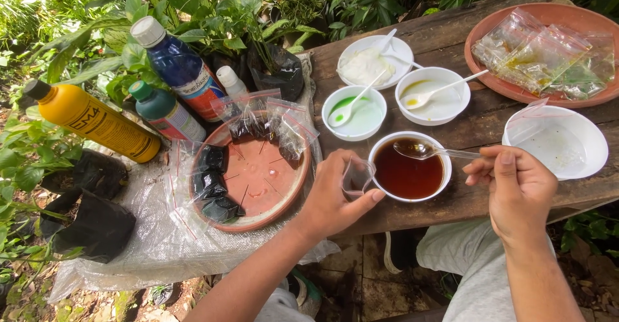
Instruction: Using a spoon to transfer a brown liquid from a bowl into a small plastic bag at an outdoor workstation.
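From the head camera, the left hand (332, 196) pinches a small clear bag (356, 177) open at the 9 o'clock rim of a white bowl (409, 167) of dark brown liquid. The right hand (516, 183) grips the handle of a clear plastic spoon (425, 150), whose bowl hangs over the brown liquid near its 12 o'clock edge.

At 11 o'clock of that bowl stands a green-liquid bowl (354, 112) with its own spoon, at 1 o'clock a yellow-tinged bowl (432, 95), and beyond them a bowl of white paste (375, 61). At 3 o'clock an empty white bowl (556, 143) sits just beside the right hand.

A terracotta dish (258, 174) ringed with dark-filled bags (211, 183) lies at 9 o'clock, close against the left hand. Behind it stand a yellow bottle (93, 121), a blue bottle (177, 64) and a green bottle (164, 110). At 2 o'clock, well apart, a second dish (567, 14) holds filled bags.
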